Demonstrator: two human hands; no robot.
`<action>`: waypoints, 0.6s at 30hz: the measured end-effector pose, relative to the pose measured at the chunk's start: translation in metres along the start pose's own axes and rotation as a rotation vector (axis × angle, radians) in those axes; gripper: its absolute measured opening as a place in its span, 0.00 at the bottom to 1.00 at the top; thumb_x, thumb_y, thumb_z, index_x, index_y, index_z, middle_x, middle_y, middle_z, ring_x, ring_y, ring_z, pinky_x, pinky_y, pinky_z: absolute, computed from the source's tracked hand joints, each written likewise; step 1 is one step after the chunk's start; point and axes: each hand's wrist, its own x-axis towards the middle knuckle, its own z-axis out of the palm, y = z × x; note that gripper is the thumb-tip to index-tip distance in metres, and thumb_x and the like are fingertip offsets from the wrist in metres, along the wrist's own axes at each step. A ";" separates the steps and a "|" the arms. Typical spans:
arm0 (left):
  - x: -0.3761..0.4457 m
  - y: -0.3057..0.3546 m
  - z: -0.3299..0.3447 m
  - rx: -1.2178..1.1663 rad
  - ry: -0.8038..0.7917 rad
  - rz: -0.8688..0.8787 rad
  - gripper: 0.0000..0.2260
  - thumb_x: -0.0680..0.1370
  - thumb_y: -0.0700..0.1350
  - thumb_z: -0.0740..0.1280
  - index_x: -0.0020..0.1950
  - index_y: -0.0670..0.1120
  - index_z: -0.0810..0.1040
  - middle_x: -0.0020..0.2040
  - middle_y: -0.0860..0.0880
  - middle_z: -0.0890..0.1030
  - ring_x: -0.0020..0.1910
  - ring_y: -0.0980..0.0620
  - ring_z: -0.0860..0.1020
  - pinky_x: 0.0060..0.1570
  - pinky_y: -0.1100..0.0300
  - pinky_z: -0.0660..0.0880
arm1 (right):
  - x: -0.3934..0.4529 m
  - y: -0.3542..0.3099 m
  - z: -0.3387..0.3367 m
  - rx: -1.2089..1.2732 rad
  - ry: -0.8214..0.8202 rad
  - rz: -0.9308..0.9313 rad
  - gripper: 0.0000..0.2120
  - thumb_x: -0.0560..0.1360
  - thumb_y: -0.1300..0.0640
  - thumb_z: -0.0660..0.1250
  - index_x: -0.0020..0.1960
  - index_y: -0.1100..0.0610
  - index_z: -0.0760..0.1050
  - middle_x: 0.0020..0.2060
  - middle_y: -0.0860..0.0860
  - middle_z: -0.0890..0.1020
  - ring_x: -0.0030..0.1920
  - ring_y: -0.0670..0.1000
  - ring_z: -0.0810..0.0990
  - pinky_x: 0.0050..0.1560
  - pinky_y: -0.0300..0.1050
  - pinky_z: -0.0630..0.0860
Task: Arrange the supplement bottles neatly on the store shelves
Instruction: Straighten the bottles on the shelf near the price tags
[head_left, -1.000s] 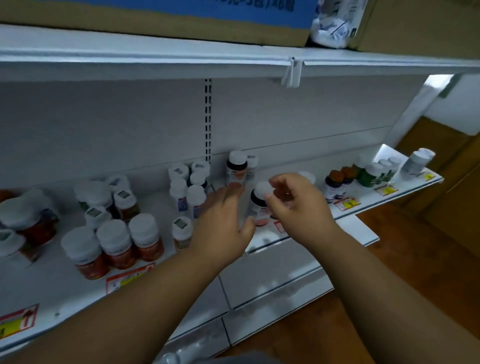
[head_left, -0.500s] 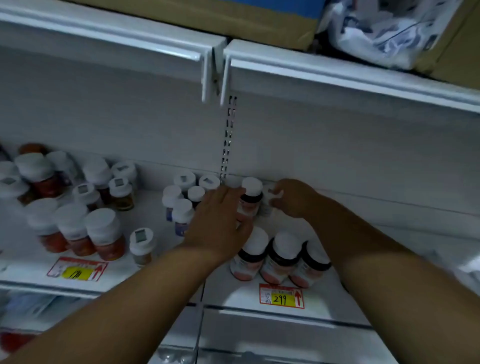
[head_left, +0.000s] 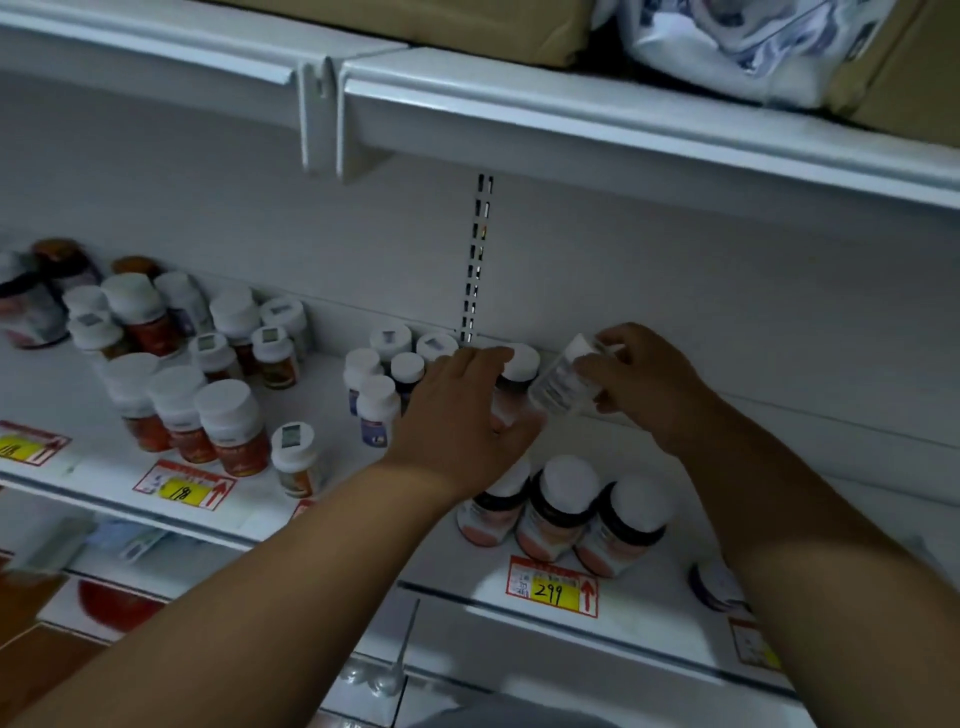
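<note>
The right hand (head_left: 644, 384) holds a small white bottle (head_left: 563, 382) near the back wall (head_left: 675, 291) of the shelf (head_left: 332, 499). The bottle is tilted, cap toward the upper right, and is lifted clear of the shelf surface. The right fingers (head_left: 592, 370) are clamped on the bottle's cap end and side.

The left hand (head_left: 457, 415) rests around a white-capped bottle (head_left: 519, 364) that stands upright just left of the tilted bottle. The left fingers (head_left: 485, 358) lie against its cap and side; the palm hides the bottle's body, so it cannot be told whether the grip is closed.

Three dark-collared bottles (head_left: 566, 514) stand in a row at the front edge, directly below both hands, above a yellow price tag (head_left: 553, 592) marked 299. A cluster of small purple-labelled bottles (head_left: 376, 410) stands just left of the left hand. Farther left, a group of red-bodied bottles (head_left: 223, 426) stands upright, with a second price tag (head_left: 184, 488) on the shelf edge below it. A cardboard box (head_left: 467, 21) sits on the upper shelf (head_left: 623, 114).
</note>
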 end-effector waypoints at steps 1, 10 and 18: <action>-0.001 0.004 0.000 -0.026 0.002 -0.005 0.33 0.72 0.63 0.68 0.71 0.49 0.67 0.63 0.49 0.73 0.63 0.50 0.69 0.62 0.59 0.64 | -0.010 -0.008 0.000 0.092 -0.033 0.002 0.18 0.67 0.43 0.73 0.49 0.54 0.76 0.43 0.52 0.83 0.41 0.54 0.84 0.43 0.55 0.83; -0.037 -0.004 -0.033 -0.460 -0.054 -0.089 0.19 0.70 0.59 0.68 0.59 0.58 0.72 0.49 0.63 0.80 0.47 0.67 0.77 0.41 0.76 0.69 | -0.082 -0.056 0.038 0.490 -0.196 0.026 0.23 0.71 0.37 0.68 0.55 0.54 0.75 0.52 0.55 0.82 0.48 0.53 0.84 0.44 0.46 0.81; -0.076 -0.021 -0.064 -0.861 -0.326 -0.007 0.17 0.77 0.50 0.60 0.66 0.49 0.69 0.49 0.60 0.81 0.47 0.62 0.79 0.45 0.67 0.74 | -0.150 -0.075 0.072 0.660 0.071 0.038 0.10 0.76 0.62 0.67 0.57 0.60 0.77 0.44 0.55 0.83 0.42 0.52 0.83 0.39 0.46 0.79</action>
